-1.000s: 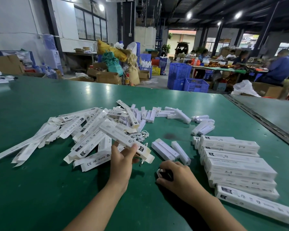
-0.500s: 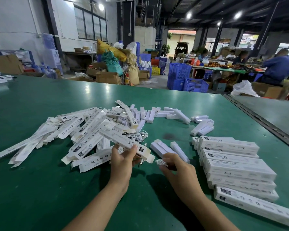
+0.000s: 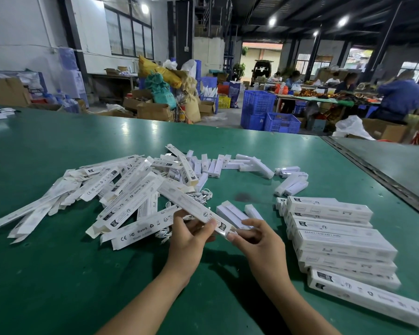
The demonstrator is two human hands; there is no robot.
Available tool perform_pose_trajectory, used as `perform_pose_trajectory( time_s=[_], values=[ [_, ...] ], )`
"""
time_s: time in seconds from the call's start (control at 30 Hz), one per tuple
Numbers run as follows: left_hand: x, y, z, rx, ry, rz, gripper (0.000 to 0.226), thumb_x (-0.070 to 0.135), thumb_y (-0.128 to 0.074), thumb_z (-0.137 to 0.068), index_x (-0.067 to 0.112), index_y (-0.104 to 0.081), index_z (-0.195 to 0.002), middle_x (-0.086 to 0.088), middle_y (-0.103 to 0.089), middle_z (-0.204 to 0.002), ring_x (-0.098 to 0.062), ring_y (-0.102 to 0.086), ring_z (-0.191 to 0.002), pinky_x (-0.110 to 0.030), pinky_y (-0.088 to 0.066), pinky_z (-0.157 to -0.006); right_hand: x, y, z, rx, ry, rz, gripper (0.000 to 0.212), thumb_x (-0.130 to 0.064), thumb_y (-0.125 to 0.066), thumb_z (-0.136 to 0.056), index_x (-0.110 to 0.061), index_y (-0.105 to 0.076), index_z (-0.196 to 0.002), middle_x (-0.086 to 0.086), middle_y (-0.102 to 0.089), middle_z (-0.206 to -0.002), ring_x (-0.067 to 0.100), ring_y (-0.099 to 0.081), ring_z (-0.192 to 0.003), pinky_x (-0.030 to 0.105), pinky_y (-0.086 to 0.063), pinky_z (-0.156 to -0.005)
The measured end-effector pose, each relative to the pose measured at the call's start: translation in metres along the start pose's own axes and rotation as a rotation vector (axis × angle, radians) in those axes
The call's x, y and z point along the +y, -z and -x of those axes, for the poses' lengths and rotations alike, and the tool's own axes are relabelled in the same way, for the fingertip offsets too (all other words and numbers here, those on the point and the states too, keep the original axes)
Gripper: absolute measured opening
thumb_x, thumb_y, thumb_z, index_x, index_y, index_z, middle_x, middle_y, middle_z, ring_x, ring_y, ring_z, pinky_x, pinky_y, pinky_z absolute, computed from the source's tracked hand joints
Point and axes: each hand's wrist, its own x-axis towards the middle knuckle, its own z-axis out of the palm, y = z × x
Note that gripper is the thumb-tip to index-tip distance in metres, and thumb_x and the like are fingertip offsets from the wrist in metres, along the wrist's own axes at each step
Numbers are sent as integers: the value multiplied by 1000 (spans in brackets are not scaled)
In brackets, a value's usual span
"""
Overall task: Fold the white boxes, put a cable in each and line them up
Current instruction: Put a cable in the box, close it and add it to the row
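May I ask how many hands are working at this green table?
2: the left hand grips the white box near its close end; the right hand pinches that end.

On the flat box (image 3: pixel 136 234) nearest me in the heap I can read "CE FC RoHS" beside a recycling sign, with a smaller line below that starts "Made". The same "CE FC RoHS" stands on another flat box (image 3: pixel 96 188) farther left. A folded box (image 3: pixel 344 240) in the row on my right carries upside-down capitals that I cannot make out.
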Motion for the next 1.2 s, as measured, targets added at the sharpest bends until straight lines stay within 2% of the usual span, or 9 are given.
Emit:
perform_pose_trajectory(
  time_s=[0.17,0.37,0.5,0.63,0.7,0.8,0.93,1.07,1.2],
  values=[
    [-2,-1,1,-9,12,-18,38,11,-75,-86,18,-50,-114,-4,-75,-104,-20,-72,-97,-27,-58,-73,1,-3,0,-6,-90,-107,31,-18,-84,-73,-14,-62,-94,0,-76,-78,16,-73,-76,28,-56,-73],
    [2,2,-4,51,12,-15,36,10,-73,-88,19,-50,-114,0,-75,-101,-15,-72,-94,-25,-56,-69,5,-4,2,-209,-130,-252,35,-5,-67,-89,-20,-54,-118,2,-76,-98,17,-72,-95,27,-55,-87],
    [2,0,-2,36,30,6,36,11,-73,-89,17,-51,-117,-1,-76,-101,-16,-73,-92,-23,-56,-67,3,0,0,-197,-126,-267,45,-2,-72,-84,-25,-53,-119,4,-77,-95,20,-73,-92,27,-58,-81],
    [5,-2,1,-20,45,11,35,12,-71,-89,18,-53,-118,-5,-76,-98,-22,-73,-88,-25,-56,-66,3,0,0,-116,-66,-115,45,-7,-76,-82,-25,-56,-118,0,-77,-82,14,-73,-83,27,-56,-80],
    [6,-3,3,-53,49,10,33,12,-70,-90,19,-54,-118,-5,-77,-96,-22,-73,-85,-24,-56,-66,4,-1,0,-89,-21,-22,42,-12,-77,-81,-29,-58,-114,-5,-75,-77,8,-70,-77,21,-53,-77],
    [7,-5,5,-78,58,6,32,13,-69,-91,20,-55,-118,-8,-77,-95,-22,-73,-81,-24,-56,-65,5,-3,1,-59,72,84,34,-12,-79,-78,-35,-64,-98,-12,-70,-69,-1,-61,-62,9,-45,-62],
    [8,-5,6,-118,70,-20,43,18,-70,-91,26,-50,-128,-9,-76,-93,-23,-73,-82,-25,-55,-64,8,-5,1,-17,191,241,31,-11,-79,-76,-36,-63,-67,-7,-61,-63,4,-51,-56,17,-42,-55],
    [8,-6,7,-146,42,-117,72,23,-67,-94,54,-22,-140,-7,-77,-87,-19,-72,-77,-23,-55,-65,10,-4,0,1,264,317,26,-14,-80,-74,-27,-60,-65,-7,-60,-67,5,-51,-62,15,-39,-55],
    [8,-3,8,-241,-65,-324,47,38,-58,-98,58,-42,-137,4,-61,-67,-12,-53,-65,-22,-48,-64,11,-6,1,38,201,244,21,-12,-80,-74,-19,-61,-68,-8,-63,-64,4,-50,-51,23,-44,-53]
  ],
)
